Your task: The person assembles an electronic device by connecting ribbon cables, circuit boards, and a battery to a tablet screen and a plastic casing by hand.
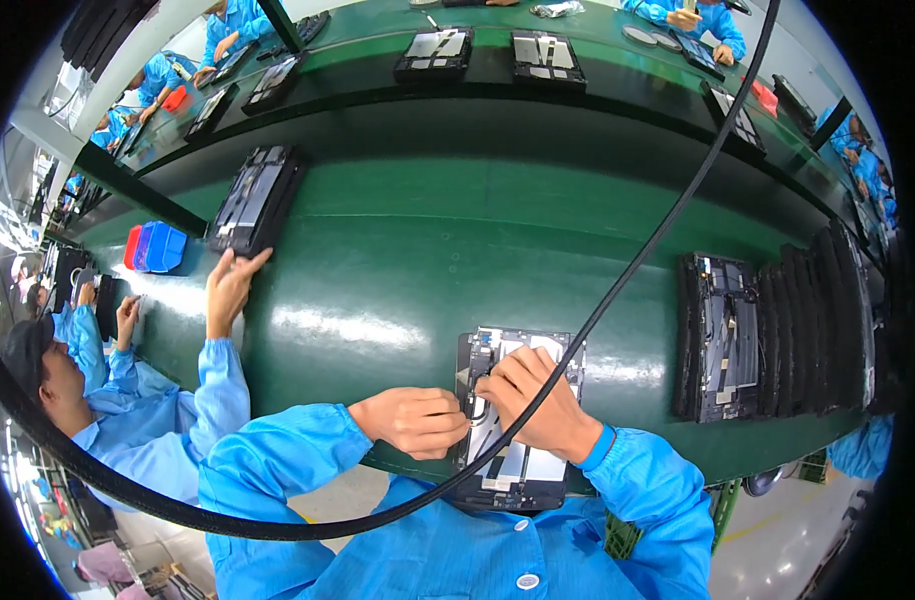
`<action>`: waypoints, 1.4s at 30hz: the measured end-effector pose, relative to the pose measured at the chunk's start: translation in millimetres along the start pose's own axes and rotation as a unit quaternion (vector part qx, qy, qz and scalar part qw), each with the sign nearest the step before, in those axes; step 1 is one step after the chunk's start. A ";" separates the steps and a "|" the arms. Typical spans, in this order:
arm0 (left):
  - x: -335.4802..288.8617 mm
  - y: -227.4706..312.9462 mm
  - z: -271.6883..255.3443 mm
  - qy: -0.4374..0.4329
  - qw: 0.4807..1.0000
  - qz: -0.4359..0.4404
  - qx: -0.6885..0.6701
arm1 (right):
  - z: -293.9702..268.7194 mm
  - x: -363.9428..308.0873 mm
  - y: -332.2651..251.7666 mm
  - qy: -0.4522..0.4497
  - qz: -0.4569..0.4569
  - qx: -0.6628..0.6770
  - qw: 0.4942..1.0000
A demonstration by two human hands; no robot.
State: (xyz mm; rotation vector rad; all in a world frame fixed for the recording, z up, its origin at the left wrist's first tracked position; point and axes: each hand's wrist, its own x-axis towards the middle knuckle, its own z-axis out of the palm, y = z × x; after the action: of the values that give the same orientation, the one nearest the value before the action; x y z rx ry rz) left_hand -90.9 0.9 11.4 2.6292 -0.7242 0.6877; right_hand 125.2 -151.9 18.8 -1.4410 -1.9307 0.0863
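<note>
An opened tablet with bare circuit boards and silvery battery panels lies at the front edge of the green bench, right before me. My left hand is at its left edge, fingers curled into a pinch. Over the tablet's upper half reaches my right hand, its thumb and fingertips pressed together near the left side. A small, thin curved piece shows between the two hands, too small to name. What either hand's fingertips hold is hidden.
A thick black cable hangs across the view. At right, opened tablets stand among black foam dividers. A co-worker's hand touches a stack of tablets at left, near blue bins. A raised shelf holds more tablets.
</note>
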 end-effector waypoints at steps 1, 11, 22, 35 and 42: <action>-0.5 -0.5 -0.5 -0.001 1.000 0.001 0.003 | -0.4 4.2 1.1 0.009 0.000 0.008 1.000; 1.1 1.7 3.1 0.032 0.998 -0.044 0.044 | 7.9 4.3 10.9 0.027 0.015 0.043 0.999; 10.2 -17.8 -2.4 0.002 0.999 -0.004 0.048 | 7.3 7.8 11.2 0.046 0.043 0.057 0.996; 13.4 -41.9 -6.3 -0.011 0.998 0.035 0.051 | -1.3 14.9 12.6 0.037 0.145 0.179 0.972; 15.5 -43.9 -3.1 0.025 0.999 -0.011 0.042 | -0.8 14.6 19.7 0.044 0.166 0.203 0.964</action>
State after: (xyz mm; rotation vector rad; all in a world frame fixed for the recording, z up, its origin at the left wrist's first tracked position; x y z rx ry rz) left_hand -56.3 32.1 14.3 2.6802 -0.6657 0.7913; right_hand 139.9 -132.3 17.8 -1.4394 -1.4747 0.5334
